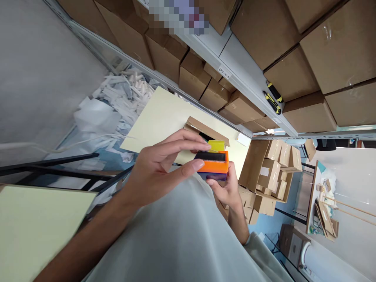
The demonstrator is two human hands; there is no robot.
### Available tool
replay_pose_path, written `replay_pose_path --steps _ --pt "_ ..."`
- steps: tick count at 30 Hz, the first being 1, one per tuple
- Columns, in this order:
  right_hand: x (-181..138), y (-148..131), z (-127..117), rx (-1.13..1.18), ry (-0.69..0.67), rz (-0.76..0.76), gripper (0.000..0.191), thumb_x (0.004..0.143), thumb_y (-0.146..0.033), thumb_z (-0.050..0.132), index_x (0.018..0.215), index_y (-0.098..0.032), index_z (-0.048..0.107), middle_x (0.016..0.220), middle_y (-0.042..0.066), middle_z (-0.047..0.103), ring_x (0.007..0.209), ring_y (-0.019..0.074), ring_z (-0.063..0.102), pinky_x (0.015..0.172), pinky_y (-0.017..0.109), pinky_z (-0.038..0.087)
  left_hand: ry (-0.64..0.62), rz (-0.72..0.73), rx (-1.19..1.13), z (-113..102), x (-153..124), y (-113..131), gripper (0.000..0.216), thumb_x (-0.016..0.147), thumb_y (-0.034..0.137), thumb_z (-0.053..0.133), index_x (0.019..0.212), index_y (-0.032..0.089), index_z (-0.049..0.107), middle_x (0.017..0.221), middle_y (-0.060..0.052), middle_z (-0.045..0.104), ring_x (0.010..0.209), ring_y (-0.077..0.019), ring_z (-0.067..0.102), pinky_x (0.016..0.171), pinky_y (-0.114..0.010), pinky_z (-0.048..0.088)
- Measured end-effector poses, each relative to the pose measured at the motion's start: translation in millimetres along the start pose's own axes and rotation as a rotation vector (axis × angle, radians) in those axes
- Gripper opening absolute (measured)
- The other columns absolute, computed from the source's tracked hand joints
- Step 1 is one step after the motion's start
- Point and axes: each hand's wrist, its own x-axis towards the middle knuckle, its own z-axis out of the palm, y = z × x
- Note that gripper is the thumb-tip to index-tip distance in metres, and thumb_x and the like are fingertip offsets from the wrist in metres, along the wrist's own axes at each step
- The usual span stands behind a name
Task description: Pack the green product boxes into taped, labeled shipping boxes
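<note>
A small box, orange above and dark purple below with a black top, sits between my two hands. A translucent yellow-green piece stands up along its far side; whether it is joined to the box, I cannot tell. My right hand grips the box from the right and below, its thumb on the near purple side. From the left, my left hand straddles the box's end. Its thumb lies on the near orange edge and its fingertips touch the yellow-green piece.
Behind my hands, an open cardboard box lies on a pale yellow tabletop. Brown cartons fill the shelves, where two utility knives lie. White scraps are heaped at left. A large carton holds smaller boxes at right.
</note>
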Motion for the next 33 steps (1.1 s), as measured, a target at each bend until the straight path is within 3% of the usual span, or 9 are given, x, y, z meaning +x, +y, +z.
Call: replay_pose_path --steps 6,11,17,27,33 --pt "1 0 1 -0.008 -0.012 -0.021 0.052 0.094 -0.066 0.083 0.12 -0.029 0.055 0.101 0.001 0.075 0.084 0.0204 0.075 0.077 0.034 0.064 0.051 -0.133 -0.1 3 5 5 0.019 0.097 0.049 0.083 0.103 0.032 0.088 0.109 -0.007 0.082 0.109 -0.0263 0.079 0.097 -0.041 0.069" --pt "5 -1 -5 -0.035 -0.066 0.001 0.051 0.096 -0.067 0.079 0.119 -0.03 0.055 0.101 0.002 0.075 0.086 0.0226 0.075 0.078 0.035 0.064 0.079 -0.357 -0.102 -2 15 -7 0.032 0.086 0.055 0.092 0.098 0.026 0.087 0.1 -0.007 0.083 0.1 -0.0286 0.082 0.095 -0.042 0.071" --pt "13 0 -16 -0.119 -0.136 -0.005 0.049 0.094 -0.065 0.082 0.116 -0.029 0.058 0.1 0.002 0.073 0.085 0.0233 0.069 0.077 0.037 0.059 0.112 -0.367 -0.097 -8 20 -25 0.033 0.075 0.053 0.099 0.087 0.025 0.086 0.09 -0.006 0.083 0.087 -0.0255 0.081 0.083 -0.038 0.072" --pt "29 -10 -16 -0.252 -0.286 0.142 0.04 0.101 -0.063 0.074 0.112 -0.027 0.058 0.093 -0.001 0.069 0.077 0.0196 0.062 0.068 0.03 0.05 0.434 -0.394 -0.097 2 -5 -70 0.024 0.08 0.045 0.094 0.086 0.023 0.084 0.092 -0.004 0.082 0.09 -0.022 0.078 0.09 -0.036 0.069" --pt "40 -27 -52 -0.41 -0.507 0.245 0.037 0.101 -0.06 0.074 0.104 -0.026 0.06 0.078 -0.004 0.061 0.064 0.0164 0.055 0.056 0.028 0.042 0.762 -0.42 -0.148 -39 -1 -106 0.023 0.074 0.039 0.098 0.087 0.025 0.084 0.089 -0.003 0.08 0.089 -0.0196 0.076 0.094 -0.035 0.066"
